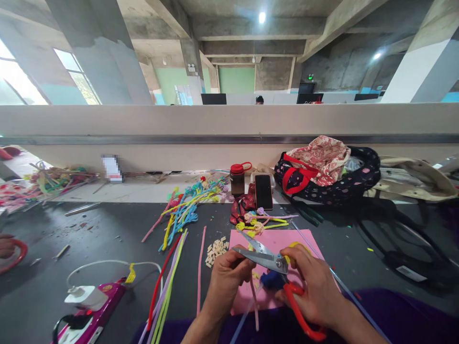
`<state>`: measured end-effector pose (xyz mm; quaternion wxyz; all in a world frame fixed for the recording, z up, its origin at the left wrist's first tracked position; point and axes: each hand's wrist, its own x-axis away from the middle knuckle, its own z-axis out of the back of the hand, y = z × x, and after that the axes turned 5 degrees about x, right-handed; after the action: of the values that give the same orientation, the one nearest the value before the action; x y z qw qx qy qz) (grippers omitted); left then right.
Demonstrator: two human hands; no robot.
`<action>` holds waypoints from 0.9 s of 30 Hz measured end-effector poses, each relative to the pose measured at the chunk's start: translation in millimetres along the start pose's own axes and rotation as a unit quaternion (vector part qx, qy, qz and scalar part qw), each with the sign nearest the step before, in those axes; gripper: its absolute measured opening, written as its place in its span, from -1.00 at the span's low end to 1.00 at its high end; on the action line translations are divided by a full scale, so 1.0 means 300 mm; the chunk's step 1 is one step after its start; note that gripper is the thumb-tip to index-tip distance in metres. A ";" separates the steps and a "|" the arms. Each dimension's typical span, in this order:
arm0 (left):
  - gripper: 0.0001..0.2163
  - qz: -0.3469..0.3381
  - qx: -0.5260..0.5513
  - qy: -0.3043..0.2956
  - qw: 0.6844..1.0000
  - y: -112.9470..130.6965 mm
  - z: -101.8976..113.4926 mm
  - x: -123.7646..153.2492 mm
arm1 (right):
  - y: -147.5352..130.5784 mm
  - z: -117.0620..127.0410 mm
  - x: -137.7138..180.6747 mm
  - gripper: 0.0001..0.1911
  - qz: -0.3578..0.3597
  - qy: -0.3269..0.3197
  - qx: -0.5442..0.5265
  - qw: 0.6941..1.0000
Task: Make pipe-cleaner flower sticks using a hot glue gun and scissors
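My right hand (315,282) grips scissors (267,260) with red handles, their blades apart and pointing left. My left hand (229,274) is pinched closed close to the blades. A pink fuzzy stem (255,308) hangs below its fingers and seems to be held in them; the fingertips partly hide it. Under both hands lies a pink sheet (304,235), with a dark blue lump (271,280) on it. Something yellow (297,246) shows behind my right fingers. Small tied pastel stems (263,222) lie at the sheet's far edge.
Loose red, purple and green stems (172,282), short wooden pieces (216,251) and a magenta power strip (96,315) lie left. Behind are bundled stems (190,205), a red-lidded bottle (237,179), a phone (263,191) and a bag (330,174). Another person's hand (6,248) shows at the left edge.
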<state>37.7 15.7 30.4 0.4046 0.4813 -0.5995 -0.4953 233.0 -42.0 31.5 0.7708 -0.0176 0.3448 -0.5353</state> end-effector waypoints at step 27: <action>-0.88 -0.012 -0.005 -0.016 1.000 -0.013 0.004 -0.003 | 0.022 -0.010 0.004 -0.39 0.021 0.021 0.013 0.999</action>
<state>37.4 16.6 26.2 0.3917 0.4786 -0.5976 -0.5103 236.8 -39.2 26.0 0.7746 0.0107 0.3545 -0.5237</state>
